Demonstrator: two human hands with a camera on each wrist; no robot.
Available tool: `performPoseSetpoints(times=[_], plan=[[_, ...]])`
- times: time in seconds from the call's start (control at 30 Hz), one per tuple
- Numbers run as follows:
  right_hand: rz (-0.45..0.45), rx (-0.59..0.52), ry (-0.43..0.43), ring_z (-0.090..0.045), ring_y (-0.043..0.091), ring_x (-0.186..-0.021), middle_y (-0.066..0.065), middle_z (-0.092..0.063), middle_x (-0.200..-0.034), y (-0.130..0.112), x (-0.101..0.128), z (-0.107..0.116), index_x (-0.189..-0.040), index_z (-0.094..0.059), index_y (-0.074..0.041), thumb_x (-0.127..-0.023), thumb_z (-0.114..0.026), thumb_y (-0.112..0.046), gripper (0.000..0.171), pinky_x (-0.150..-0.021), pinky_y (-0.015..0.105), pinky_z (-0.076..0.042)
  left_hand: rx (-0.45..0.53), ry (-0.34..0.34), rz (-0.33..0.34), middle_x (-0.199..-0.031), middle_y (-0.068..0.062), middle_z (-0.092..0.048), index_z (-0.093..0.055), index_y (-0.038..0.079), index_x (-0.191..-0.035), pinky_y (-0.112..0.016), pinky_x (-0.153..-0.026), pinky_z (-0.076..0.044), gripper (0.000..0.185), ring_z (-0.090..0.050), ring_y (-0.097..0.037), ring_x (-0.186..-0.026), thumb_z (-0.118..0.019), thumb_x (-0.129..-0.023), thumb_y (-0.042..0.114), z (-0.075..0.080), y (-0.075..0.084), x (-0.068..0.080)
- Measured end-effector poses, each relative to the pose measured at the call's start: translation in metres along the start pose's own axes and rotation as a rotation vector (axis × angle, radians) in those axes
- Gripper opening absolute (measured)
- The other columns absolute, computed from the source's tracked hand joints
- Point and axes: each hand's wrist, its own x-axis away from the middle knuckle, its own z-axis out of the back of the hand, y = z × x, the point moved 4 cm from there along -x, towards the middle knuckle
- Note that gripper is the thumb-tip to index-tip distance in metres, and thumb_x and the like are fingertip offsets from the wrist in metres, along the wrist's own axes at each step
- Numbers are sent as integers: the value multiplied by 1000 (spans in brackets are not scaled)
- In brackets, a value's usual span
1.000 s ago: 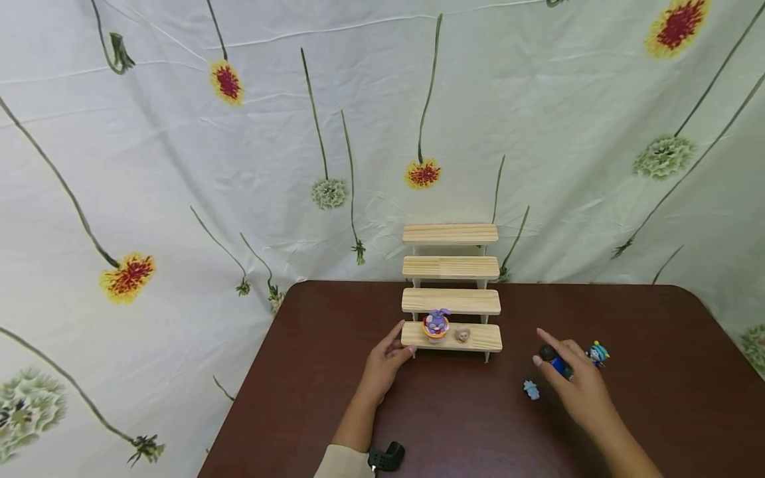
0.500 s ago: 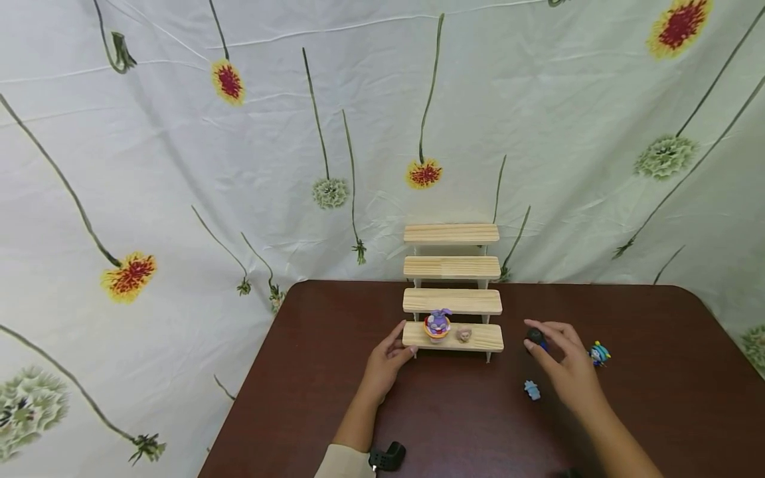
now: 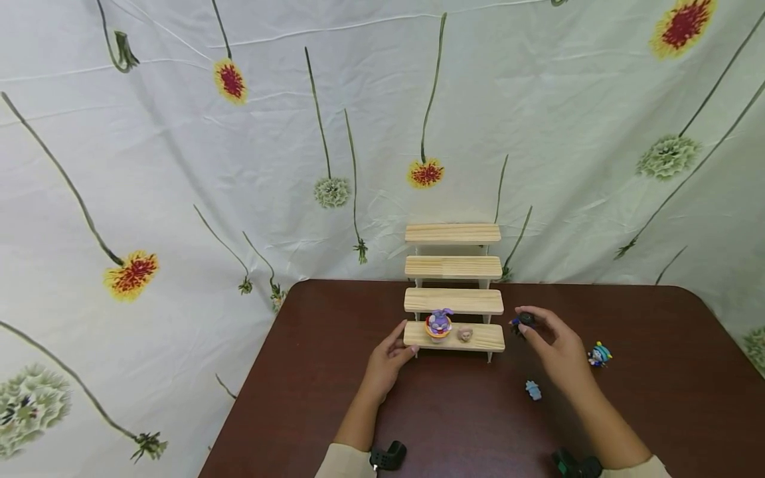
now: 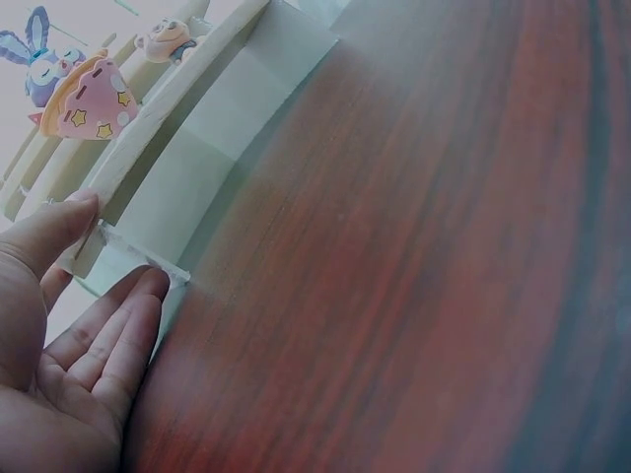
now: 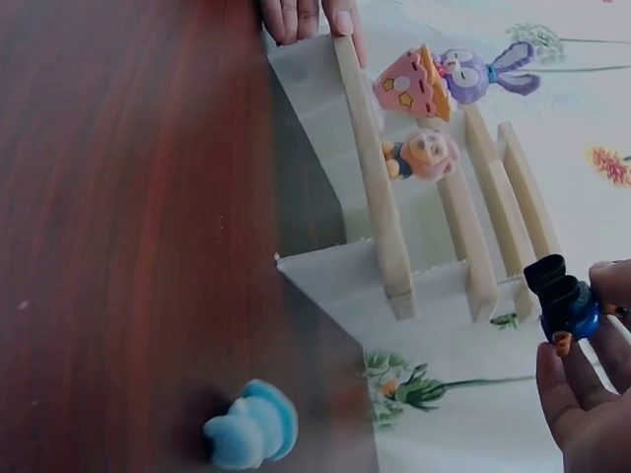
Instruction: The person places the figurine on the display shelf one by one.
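- My right hand [image 3: 556, 348] pinched a dark toy [image 3: 524, 320] in its fingertips, above the counter [image 3: 645, 411], at 3 o'clock of the rack [image 3: 454, 302].
- My left hand [image 3: 387, 362], fingers relaxed, touched the rack's bottom step at 9 o'clock.

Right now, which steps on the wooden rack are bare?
On the stepped rack the top three steps are bare. The bottom step holds a purple bunny figure and a small tan figure, with bare wood only toward its right end.

Purple rabbit figure [image 3: 439, 321], flowered white backdrop [image 3: 239, 133]
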Motion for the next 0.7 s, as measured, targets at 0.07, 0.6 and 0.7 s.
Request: performPoseSetpoints(times=[0.07, 0.6, 0.7], plan=[[14, 44, -4, -49, -12, -107, 3, -63, -127, -3, -3, -1, -136, -63, -21, -101, -64, -25, 35, -84, 13, -46, -6, -1, 6, -120, -13, -70, -41, 21, -156, -22, -89, -53, 70, -69, -13, -99, -74, -94, 29, 0, -1, 0], [27, 47, -49, -61, 19, -107, 10, -68, -121, -17, -33, -19, -140, -59, -12, -101, -64, -23, 41, -79, 25, -50, -18, -1, 12, -118, -11, -71, -42, 23, -156, -24, -89, -53, 72, -69, -12, -98, -75, -93, 32, 2, 0, 1], [60, 42, -55, -62, 17, -105, 9, -69, -119, -22, -37, -23, -138, -61, -11, -100, -66, -19, 39, -79, 21, -50, -22, -1, 3, -118, -12, -71, -42, 21, -156, -24, -88, -53, 72, -68, -11, -97, -75, -93, 31, 1, -1, 0]])
